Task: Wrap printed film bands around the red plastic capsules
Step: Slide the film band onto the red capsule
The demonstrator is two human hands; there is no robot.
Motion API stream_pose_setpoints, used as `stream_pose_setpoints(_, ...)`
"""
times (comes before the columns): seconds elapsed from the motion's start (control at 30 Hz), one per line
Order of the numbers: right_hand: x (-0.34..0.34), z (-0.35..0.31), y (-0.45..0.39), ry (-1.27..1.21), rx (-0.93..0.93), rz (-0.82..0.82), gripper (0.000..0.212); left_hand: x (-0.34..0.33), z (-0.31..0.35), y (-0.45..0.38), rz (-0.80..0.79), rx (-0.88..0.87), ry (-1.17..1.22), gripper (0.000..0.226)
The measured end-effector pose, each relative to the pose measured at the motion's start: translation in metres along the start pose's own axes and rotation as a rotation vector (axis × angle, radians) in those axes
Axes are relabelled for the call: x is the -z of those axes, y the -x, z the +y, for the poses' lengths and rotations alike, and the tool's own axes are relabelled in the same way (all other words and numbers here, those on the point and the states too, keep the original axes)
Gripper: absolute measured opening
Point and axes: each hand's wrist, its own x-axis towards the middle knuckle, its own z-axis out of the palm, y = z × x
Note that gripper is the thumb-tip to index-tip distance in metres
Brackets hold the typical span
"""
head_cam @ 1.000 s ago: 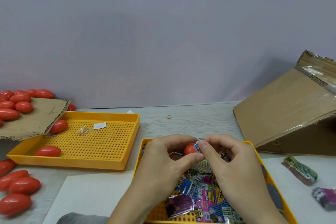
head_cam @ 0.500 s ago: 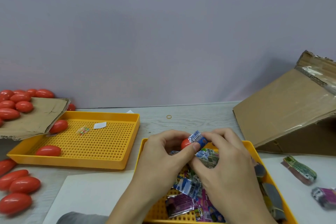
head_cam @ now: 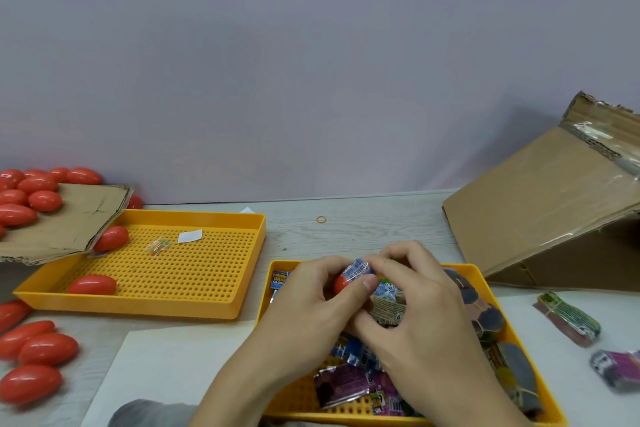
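**Head view: both hands on one red capsule above the near tray**

Head camera looks down on a pale wood-grain table (head_cam: 363, 229). The left hand (head_cam: 311, 302) grasps a red oval plastic capsule (head_cam: 343, 283), its thumb curled under the exposed red end. The right hand (head_cam: 412, 298) pinches a blue-and-white printed film band (head_cam: 358, 270) that sits around the capsule's other end. Both hands hover over the near yellow perforated plastic tray (head_cam: 485, 291), which holds a heap of colourful printed film bands (head_cam: 356, 381).

A second yellow perforated tray (head_cam: 194, 308) lies to the left, with two red capsules (head_cam: 91, 284) in it and a small white slip (head_cam: 189, 236). More loose red capsules (head_cam: 41, 350) lie on the table at the far left, and others rest on a torn brown cardboard sheet (head_cam: 79, 218). A tilted brown cardboard box (head_cam: 540, 211) stands at the right, with two bundled film packs (head_cam: 568, 319) near it. A small yellow rubber ring (head_cam: 321, 219) lies beyond the trays.
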Motion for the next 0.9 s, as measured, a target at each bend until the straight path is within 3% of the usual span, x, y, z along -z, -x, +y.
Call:
stream_pose_setpoints(0.17, 0.001, -0.001, -0.001, -0.057, -0.009, 0.016, 0.047, 0.007, -0.001, 0.001, -0.057, 0.036, 0.083, 0.013)
stream_pose_setpoints(0.47, 0.001, 0.0, -0.001, -0.113, -0.017, 0.041, 0.034, 0.003, -0.001, -0.001, 0.049, -0.009, 0.153, 0.021)
stream_pose_setpoints(0.8, -0.003, 0.004, 0.001, -0.061, -0.045, -0.003, 0.041, -0.006, -0.004, -0.002, 0.141, 0.002, 0.156, 0.022)
stream_pose_setpoints(0.9, -0.003, 0.001, 0.0, -0.038, -0.056, 0.053, 0.035, -0.007, -0.004, -0.003, 0.145, 0.013, 0.178, 0.023)
